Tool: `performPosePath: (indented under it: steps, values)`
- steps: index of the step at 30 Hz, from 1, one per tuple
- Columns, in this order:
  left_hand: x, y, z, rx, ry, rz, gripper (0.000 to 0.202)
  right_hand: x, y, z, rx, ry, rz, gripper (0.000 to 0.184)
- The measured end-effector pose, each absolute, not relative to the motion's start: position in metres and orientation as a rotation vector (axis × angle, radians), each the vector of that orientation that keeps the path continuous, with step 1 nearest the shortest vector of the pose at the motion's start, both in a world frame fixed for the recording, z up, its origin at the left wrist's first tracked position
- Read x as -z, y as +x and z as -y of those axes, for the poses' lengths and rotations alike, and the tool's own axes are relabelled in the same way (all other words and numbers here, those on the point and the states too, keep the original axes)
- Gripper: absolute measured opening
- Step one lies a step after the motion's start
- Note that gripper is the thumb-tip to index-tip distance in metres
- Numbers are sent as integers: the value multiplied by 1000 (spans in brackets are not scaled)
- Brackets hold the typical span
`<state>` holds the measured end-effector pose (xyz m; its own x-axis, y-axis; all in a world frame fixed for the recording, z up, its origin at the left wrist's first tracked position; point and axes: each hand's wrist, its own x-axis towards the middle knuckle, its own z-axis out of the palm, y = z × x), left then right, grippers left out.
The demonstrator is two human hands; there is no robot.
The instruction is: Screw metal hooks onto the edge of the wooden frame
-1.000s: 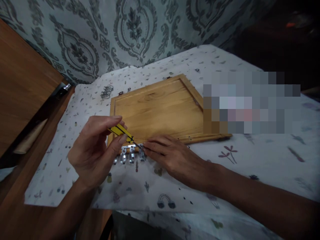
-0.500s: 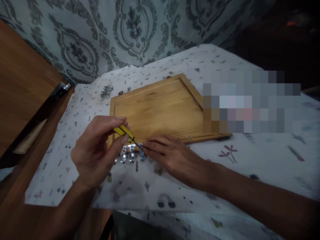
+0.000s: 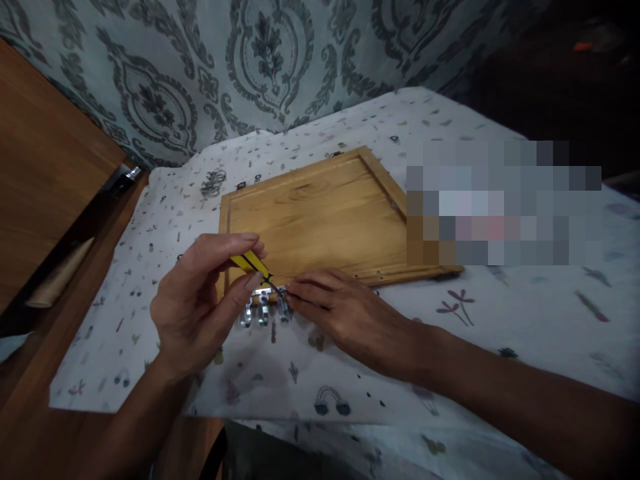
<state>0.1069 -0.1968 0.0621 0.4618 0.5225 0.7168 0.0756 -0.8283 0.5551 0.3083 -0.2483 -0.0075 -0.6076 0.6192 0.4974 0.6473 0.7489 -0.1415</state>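
A yellow-and-black screwdriver (image 3: 251, 262) is pinched between the thumb and fingers of my left hand (image 3: 203, 300). Its metal shaft slants down and right to a metal hook rail (image 3: 263, 293) lying along the near edge of a wooden board (image 3: 315, 220). Several shiny hooks hang from the rail over the cloth. At the rail's right end, my right hand (image 3: 345, 310) has its fingertips held together against the metal beside the screwdriver tip. Those fingers hide the tip, any screw there and the thumb.
A white patterned tablecloth (image 3: 465, 347) covers the table under the board. Behind it hangs a grey patterned curtain (image 3: 270, 60). Wooden furniture (image 3: 55, 167) stands at the left. A blurred-out block covers the area right of the board.
My left hand has shifted slightly right and turned a little around the screwdriver, now covering the leftmost hook. The right hand, rail and board have stayed in place.
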Motion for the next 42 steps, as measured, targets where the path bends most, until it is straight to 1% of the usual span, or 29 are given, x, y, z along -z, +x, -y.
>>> performPosePath:
  steps: [7,18,26,39,42]
  values:
    - [-63,110,194,-1522,2314,-565,50,6,309,248,60,-960,2434,21]
    - [-66,109,199,-1367,2374,-521,51,10,309,248,39,-932,2409,23]
    - [-64,109,195,-1439,2471,-568,43,8,308,248,73,-952,2405,21]
    - [-63,109,197,-1383,2385,-561,45,8,309,247,61,-935,2410,24]
    - [-64,108,196,-1438,2342,-548,48,8,309,248,67,-928,2405,24]
